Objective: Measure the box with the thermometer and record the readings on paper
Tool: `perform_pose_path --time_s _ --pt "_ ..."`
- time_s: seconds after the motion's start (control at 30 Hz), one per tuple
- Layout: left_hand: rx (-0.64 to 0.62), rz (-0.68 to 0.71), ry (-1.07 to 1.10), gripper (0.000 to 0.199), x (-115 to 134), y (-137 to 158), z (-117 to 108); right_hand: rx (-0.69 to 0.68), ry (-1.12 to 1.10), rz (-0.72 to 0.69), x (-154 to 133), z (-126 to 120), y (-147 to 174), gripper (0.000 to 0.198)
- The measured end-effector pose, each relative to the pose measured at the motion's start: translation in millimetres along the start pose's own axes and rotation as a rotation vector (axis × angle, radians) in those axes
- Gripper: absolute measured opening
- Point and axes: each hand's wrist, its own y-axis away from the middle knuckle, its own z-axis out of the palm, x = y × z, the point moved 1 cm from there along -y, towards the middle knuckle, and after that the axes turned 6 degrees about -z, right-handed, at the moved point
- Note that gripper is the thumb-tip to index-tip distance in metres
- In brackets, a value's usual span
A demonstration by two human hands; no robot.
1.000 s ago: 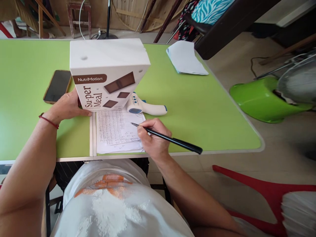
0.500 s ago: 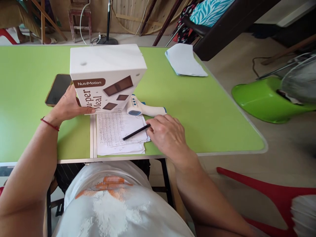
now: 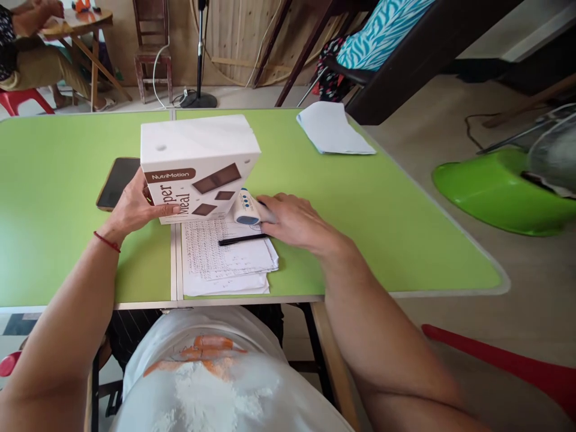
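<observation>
My left hand (image 3: 135, 207) grips the lower left side of a white NutriMotion box (image 3: 198, 141), thumb across its printed front. The box stands upright on the green table. Beside its right lower corner lies a white and blue infrared thermometer (image 3: 246, 210). My right hand (image 3: 294, 221) is closed over the thermometer's handle, hiding most of it. A black pen (image 3: 240, 239) rests on handwritten sheets of paper (image 3: 216, 258) in front of the box, just left of my right hand.
A dark phone (image 3: 116, 180) lies left of the box. Folded white paper (image 3: 330, 129) sits at the table's far right corner. A green plastic stool (image 3: 486, 189) and a red chair (image 3: 517, 363) stand right of the table (image 3: 382, 228). At the back left, a person sits by a round table.
My right hand has let go of the pen, which now lies on the papers, and has moved onto the thermometer's handle. My left hand stays on the box. The view has tilted up slightly.
</observation>
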Motion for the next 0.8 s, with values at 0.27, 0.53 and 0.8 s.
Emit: perform_pose_path --time_s 0.27,0.53,0.8 --pt "-0.017 -0.143 0.056 0.059 4.7 7.7 -2.6 0.801 -0.711 0.138 -23.8 -18.4 21.0 0.043" --pt "-0.089 -0.211 0.099 0.059 13.1 11.3 -1.8 0.421 -1.776 -0.067 -116.0 -15.6 29.5 0.012" --pt "-0.126 -0.212 0.075 0.069 20.4 12.7 -2.2 0.352 -1.818 -0.020 -124.9 -5.0 17.2 0.017"
